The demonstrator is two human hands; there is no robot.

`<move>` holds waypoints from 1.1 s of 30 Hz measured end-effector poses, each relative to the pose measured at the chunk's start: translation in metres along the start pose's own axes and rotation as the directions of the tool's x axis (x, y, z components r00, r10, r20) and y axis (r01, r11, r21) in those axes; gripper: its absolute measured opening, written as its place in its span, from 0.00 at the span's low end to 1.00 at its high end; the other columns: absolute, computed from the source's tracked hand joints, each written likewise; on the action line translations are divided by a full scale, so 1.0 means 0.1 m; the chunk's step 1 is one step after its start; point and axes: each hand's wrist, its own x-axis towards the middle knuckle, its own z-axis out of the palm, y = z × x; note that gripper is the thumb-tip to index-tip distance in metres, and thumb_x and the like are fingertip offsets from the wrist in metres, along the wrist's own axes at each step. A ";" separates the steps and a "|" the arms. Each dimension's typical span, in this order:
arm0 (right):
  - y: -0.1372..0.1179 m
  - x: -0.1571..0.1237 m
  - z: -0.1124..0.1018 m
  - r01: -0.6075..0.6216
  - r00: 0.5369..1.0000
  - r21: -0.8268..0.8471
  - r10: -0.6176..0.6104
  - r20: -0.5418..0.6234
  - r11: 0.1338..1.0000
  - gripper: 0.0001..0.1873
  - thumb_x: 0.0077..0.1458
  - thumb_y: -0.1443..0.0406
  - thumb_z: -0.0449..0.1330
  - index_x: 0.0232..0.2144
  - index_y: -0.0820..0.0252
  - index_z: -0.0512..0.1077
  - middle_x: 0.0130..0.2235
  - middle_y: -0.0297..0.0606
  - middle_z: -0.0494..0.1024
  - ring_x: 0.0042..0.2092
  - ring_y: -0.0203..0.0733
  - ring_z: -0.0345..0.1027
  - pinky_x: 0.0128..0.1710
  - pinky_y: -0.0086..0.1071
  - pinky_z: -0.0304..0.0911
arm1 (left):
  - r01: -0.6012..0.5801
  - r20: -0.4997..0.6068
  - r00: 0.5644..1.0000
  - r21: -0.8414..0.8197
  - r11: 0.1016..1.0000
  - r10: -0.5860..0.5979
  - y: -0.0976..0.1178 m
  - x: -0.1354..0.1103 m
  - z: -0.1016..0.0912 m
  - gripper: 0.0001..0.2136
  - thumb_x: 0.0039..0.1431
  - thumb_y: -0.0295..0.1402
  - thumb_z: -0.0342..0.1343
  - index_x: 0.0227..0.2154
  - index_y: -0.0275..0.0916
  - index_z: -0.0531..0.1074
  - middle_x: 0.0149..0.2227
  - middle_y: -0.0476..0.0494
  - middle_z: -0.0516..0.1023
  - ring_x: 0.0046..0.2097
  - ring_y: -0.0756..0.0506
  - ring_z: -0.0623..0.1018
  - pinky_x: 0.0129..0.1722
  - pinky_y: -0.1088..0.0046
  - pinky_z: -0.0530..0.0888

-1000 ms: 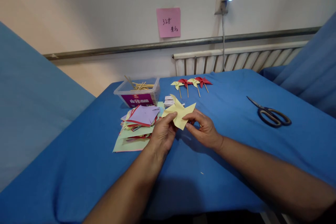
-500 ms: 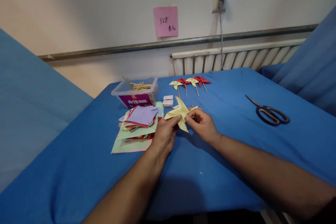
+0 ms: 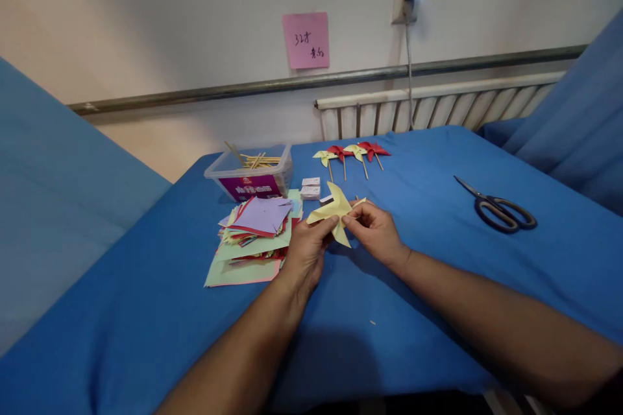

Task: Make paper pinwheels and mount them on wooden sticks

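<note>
A yellow paper pinwheel piece [image 3: 334,210] is held just above the blue table [image 3: 438,253]. My left hand [image 3: 307,251] pinches its lower left part with thumb and fingers. My right hand [image 3: 374,229] pinches it from the right, near its centre. A stack of coloured paper squares [image 3: 256,233] lies directly left of my left hand, with a purple sheet on top.
A clear plastic box of wooden sticks [image 3: 252,173] stands behind the stack. Two small white boxes [image 3: 310,187] lie beside it. Several finished yellow and red pinwheels [image 3: 353,154] lie farther back. Black scissors [image 3: 499,208] rest at the right. A radiator [image 3: 438,110] runs along the wall.
The pinwheel piece has been turned and folded tighter between both hands. My hands have drawn closer together around its centre.
</note>
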 end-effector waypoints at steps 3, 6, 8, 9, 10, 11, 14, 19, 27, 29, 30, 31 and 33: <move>-0.01 0.00 0.01 -0.010 1.000 -0.001 0.010 -0.008 1.000 0.10 0.49 0.60 0.62 0.22 0.59 0.69 0.35 0.38 0.73 0.35 0.39 0.68 0.35 0.32 0.64 | -0.011 -0.008 1.000 0.001 1.000 0.011 0.01 -0.01 0.01 0.17 0.40 0.31 0.69 0.37 0.33 0.78 0.40 0.38 0.81 0.39 0.44 0.79 0.42 0.69 0.72; -0.01 0.00 0.01 -0.009 1.000 -0.012 0.009 -0.020 1.000 0.10 0.49 0.60 0.62 0.22 0.58 0.69 0.34 0.38 0.73 0.39 0.41 0.68 0.39 0.35 0.64 | -0.010 -0.005 1.000 0.006 1.000 0.010 0.01 -0.02 0.01 0.18 0.41 0.31 0.69 0.37 0.33 0.78 0.40 0.38 0.81 0.39 0.44 0.79 0.43 0.69 0.72; -0.01 0.00 0.01 -0.012 1.000 -0.013 0.012 -0.021 1.000 0.10 0.49 0.60 0.62 0.22 0.58 0.69 0.32 0.36 0.73 0.39 0.41 0.68 0.39 0.34 0.63 | -0.004 -0.006 1.000 0.008 1.000 0.004 0.01 -0.01 0.01 0.17 0.40 0.32 0.69 0.37 0.32 0.78 0.40 0.37 0.81 0.39 0.43 0.79 0.44 0.68 0.72; -0.01 0.00 0.01 -0.017 1.000 -0.012 0.017 -0.018 1.000 0.10 0.49 0.60 0.62 0.22 0.58 0.68 0.31 0.36 0.72 0.37 0.40 0.68 0.38 0.33 0.63 | -0.004 -0.006 1.000 0.008 1.000 0.004 0.01 -0.01 0.01 0.17 0.40 0.32 0.69 0.37 0.32 0.78 0.40 0.37 0.81 0.39 0.43 0.79 0.44 0.67 0.72; -0.01 0.00 0.01 -0.025 1.000 -0.009 0.025 -0.012 1.000 0.11 0.49 0.59 0.62 0.22 0.58 0.68 0.31 0.35 0.72 0.35 0.39 0.67 0.36 0.33 0.63 | -0.006 -0.006 1.000 0.009 1.000 0.006 0.01 -0.01 0.01 0.18 0.40 0.32 0.69 0.37 0.32 0.78 0.40 0.37 0.81 0.39 0.43 0.79 0.44 0.67 0.72; -0.01 0.00 0.01 -0.033 0.999 -0.005 0.033 -0.006 0.999 0.11 0.49 0.59 0.62 0.22 0.58 0.68 0.31 0.35 0.71 0.33 0.38 0.66 0.34 0.32 0.62 | -0.008 -0.008 1.000 0.009 1.000 0.008 0.01 -0.01 0.02 0.18 0.40 0.32 0.69 0.37 0.32 0.78 0.40 0.37 0.81 0.39 0.42 0.79 0.44 0.67 0.72; -0.01 -0.01 0.01 -0.049 0.999 0.004 0.049 -0.002 0.999 0.11 0.49 0.59 0.62 0.22 0.59 0.68 0.32 0.35 0.72 0.30 0.35 0.64 0.32 0.31 0.61 | -0.007 -0.023 1.000 0.017 1.000 0.007 0.01 -0.01 0.02 0.19 0.39 0.33 0.69 0.37 0.32 0.78 0.39 0.37 0.81 0.39 0.42 0.79 0.43 0.67 0.72; -0.04 -0.02 0.03 -0.112 0.994 0.069 0.113 -0.005 0.991 0.12 0.48 0.59 0.63 0.22 0.59 0.67 0.26 0.31 0.69 0.27 0.34 0.61 0.29 0.30 0.58 | 0.008 -0.024 1.000 0.027 1.000 -0.008 0.02 0.00 0.02 0.18 0.39 0.32 0.69 0.37 0.32 0.78 0.37 0.38 0.82 0.37 0.43 0.79 0.41 0.68 0.73; -0.06 0.00 0.03 -0.137 0.990 0.102 0.139 -0.021 0.985 0.13 0.47 0.57 0.63 0.21 0.59 0.67 0.26 0.31 0.70 0.28 0.34 0.61 0.29 0.29 0.59 | 0.028 -0.042 0.999 0.029 0.999 -0.027 0.03 -0.02 0.03 0.19 0.38 0.32 0.70 0.36 0.32 0.79 0.36 0.38 0.82 0.34 0.45 0.78 0.37 0.70 0.73; -0.07 0.00 0.03 -0.137 0.990 0.083 0.140 -0.024 0.987 0.14 0.47 0.57 0.63 0.21 0.59 0.67 0.24 0.31 0.69 0.27 0.34 0.61 0.29 0.29 0.58 | 0.030 -0.044 0.999 0.027 0.999 -0.029 0.03 -0.02 0.03 0.18 0.37 0.32 0.70 0.35 0.32 0.79 0.35 0.38 0.82 0.34 0.45 0.78 0.37 0.70 0.73; -0.07 0.00 0.03 -0.136 0.990 0.077 0.138 -0.026 0.988 0.14 0.47 0.57 0.63 0.21 0.59 0.67 0.24 0.31 0.69 0.27 0.34 0.60 0.28 0.29 0.58 | 0.030 -0.039 0.999 0.025 0.999 -0.029 0.02 -0.02 0.03 0.18 0.37 0.32 0.70 0.35 0.32 0.79 0.35 0.38 0.82 0.34 0.45 0.78 0.37 0.70 0.73; -0.06 -0.01 0.03 -0.135 0.990 0.075 0.137 -0.027 0.988 0.14 0.46 0.57 0.63 0.21 0.59 0.67 0.24 0.31 0.69 0.26 0.34 0.61 0.28 0.29 0.58 | 0.028 -0.035 0.999 0.022 0.999 -0.028 0.02 -0.02 0.03 0.18 0.38 0.32 0.70 0.35 0.32 0.79 0.35 0.38 0.82 0.34 0.45 0.79 0.38 0.70 0.73; -0.06 -0.01 0.03 -0.135 0.990 0.077 0.137 -0.023 0.988 0.13 0.46 0.57 0.63 0.21 0.59 0.67 0.24 0.30 0.69 0.26 0.33 0.60 0.28 0.30 0.58 | 0.025 -0.031 0.999 0.020 0.999 -0.025 0.02 -0.01 0.03 0.18 0.38 0.31 0.70 0.36 0.32 0.79 0.35 0.39 0.82 0.34 0.45 0.79 0.38 0.70 0.73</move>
